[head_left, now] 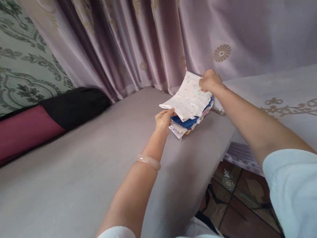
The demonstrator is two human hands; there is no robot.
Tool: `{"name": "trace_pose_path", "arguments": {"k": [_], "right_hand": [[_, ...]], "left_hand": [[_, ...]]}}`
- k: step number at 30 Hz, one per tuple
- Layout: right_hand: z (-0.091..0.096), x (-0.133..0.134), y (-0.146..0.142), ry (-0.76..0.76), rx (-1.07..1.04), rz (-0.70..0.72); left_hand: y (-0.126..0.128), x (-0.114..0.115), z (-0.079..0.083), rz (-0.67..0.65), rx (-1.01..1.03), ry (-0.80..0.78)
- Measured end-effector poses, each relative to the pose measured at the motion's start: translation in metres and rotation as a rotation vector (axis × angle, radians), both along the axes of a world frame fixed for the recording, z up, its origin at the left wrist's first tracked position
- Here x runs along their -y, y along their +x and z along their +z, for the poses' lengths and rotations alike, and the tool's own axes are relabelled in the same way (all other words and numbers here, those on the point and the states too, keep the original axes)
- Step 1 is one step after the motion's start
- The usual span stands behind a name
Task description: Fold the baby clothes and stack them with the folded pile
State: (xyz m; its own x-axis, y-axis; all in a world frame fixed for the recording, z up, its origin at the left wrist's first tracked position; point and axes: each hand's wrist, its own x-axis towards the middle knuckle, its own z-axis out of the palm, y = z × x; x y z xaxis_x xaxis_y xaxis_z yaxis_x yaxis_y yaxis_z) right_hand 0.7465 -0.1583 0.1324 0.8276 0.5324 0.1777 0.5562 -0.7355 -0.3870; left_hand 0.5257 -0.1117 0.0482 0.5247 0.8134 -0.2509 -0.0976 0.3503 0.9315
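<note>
A white folded cloth (186, 96) with a faint small print lies over a stack of folded cloths (186, 122) in blue, white and pink. My left hand (164, 119) pinches the near left corner of the white cloth, fingers closed. At its far right edge my right hand (210, 81) is closed on the same cloth. The white cloth's left edge is raised a little off the stack. What kind of garment or cloth it is cannot be made out.
The stack rests near the corner of a grey-covered bed (108, 155). A maroon and black bolster (52, 117) lies along the patterned wall. Purple curtains (137, 33) hang behind. At right is a pale embroidered cover (293, 99), with dark tiled floor (242, 197) below.
</note>
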Motion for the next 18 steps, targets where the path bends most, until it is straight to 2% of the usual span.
{"name": "trace_pose_path", "arguments": {"k": [10, 14, 18], "right_hand": [[-0.02, -0.005, 0.004, -0.067, -0.069, -0.031], [-0.03, -0.007, 0.006, -0.118, -0.088, -0.027], [-0.042, -0.01, 0.013, -0.165, -0.098, -0.031]], "left_hand": [[-0.001, -0.001, -0.025, 0.019, -0.063, -0.053], [-0.001, 0.001, -0.027, 0.013, -0.08, -0.082], [-0.001, 0.006, -0.023, -0.009, -0.096, -0.046]]}}
